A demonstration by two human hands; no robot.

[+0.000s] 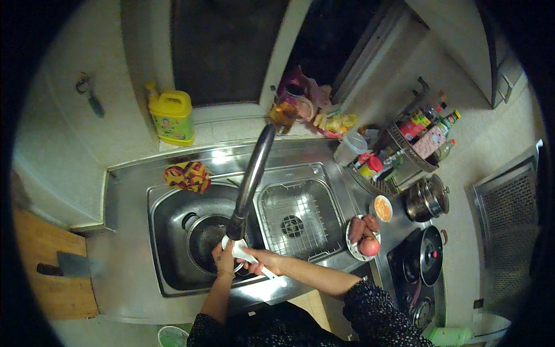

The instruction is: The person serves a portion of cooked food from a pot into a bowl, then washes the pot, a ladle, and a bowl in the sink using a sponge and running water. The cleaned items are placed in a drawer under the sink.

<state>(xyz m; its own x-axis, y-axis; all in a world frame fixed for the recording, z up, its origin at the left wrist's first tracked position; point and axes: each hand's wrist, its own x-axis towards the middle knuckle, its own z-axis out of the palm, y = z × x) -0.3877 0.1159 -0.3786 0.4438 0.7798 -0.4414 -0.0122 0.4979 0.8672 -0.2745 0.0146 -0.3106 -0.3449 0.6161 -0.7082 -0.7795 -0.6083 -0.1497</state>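
Note:
A white ladle-like spoon [239, 250] is held under the spout of a dark metal faucet [251, 182], over the left basin [169, 243] of a steel sink. My left hand [223, 259] is at the left side of the spoon's head, its fingers partly hidden behind it. My right hand [265, 260] grips the spoon near its neck, and the handle sticks out towards the front edge of the sink. Below my hands, a round dark pan or pot [206, 243] sits in the basin, partly covered by them.
The right basin [264, 195] holds a wire rack [303, 217]. Right of it are a plate [352, 248] of reddish food and a bowl [383, 208]. A lidded pan [432, 256] sits on the stove. A patterned cloth [188, 177] lies behind the left basin; a cleaver [73, 264] rests on a wooden board [52, 295].

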